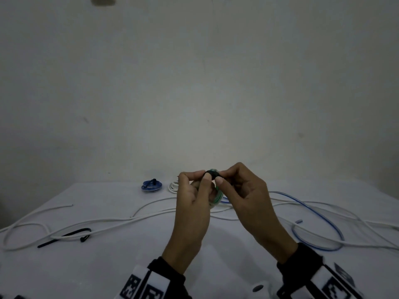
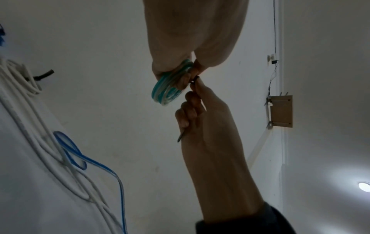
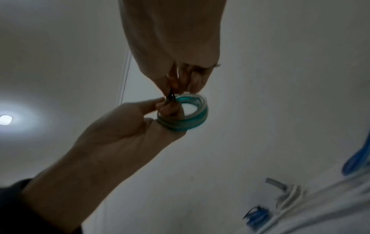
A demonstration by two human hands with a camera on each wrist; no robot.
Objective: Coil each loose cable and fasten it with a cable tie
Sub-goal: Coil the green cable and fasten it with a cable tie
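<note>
A green-and-clear cable coil (image 1: 217, 197) is held up above the white table (image 1: 129, 266) between both hands. My left hand (image 1: 204, 180) grips the coil (image 2: 168, 90), with its fingers through the ring (image 3: 185, 115). A black cable tie (image 1: 212, 174) wraps the top of the coil. My right hand (image 1: 220, 180) pinches the tie (image 2: 193, 80) at thumb and forefinger. The tie's thin tail (image 2: 180, 137) pokes out below the right hand's curled fingers. In the right wrist view the tie (image 3: 171, 95) sits where both hands' fingertips meet.
A tied blue coil (image 1: 151, 186) and a white coil (image 1: 173, 186) lie at the table's far edge. Loose white cables (image 1: 108, 223) and a loose blue cable (image 1: 319, 221) sprawl across the table. Spare black ties (image 1: 64, 236) lie at the left.
</note>
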